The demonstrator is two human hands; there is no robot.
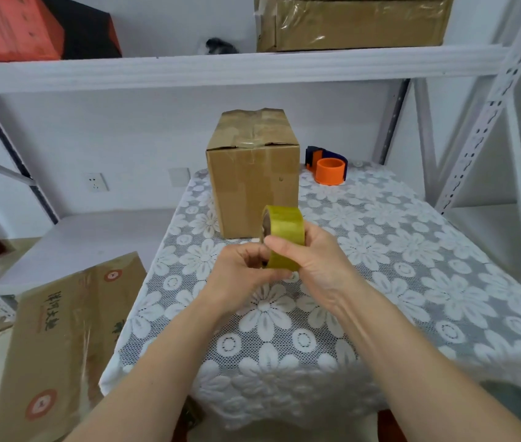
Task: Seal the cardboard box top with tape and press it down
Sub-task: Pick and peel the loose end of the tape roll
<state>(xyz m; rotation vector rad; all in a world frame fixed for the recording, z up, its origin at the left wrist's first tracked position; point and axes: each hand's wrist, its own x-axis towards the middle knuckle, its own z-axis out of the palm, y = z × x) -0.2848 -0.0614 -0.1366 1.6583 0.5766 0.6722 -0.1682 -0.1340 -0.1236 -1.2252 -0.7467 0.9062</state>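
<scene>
Above the near part of the counter (412, 250), with its white lace flower cloth, we hold a yellowish roll of clear packing tape (284, 237) in both hands. Our right hand (313, 260) has its grip curled round the roll's outer band; our left hand (243, 266) pinches at the roll's lower edge, probably hunting the loose end. We judge the roll light and stiff but slick on its face, best held by its rim and core. Well behind it stands the upright brown cardboard box (252, 183), its top flaps closed and creased. It looks light and dentable, so we would press along the seam, steadying a side wall.
</scene>
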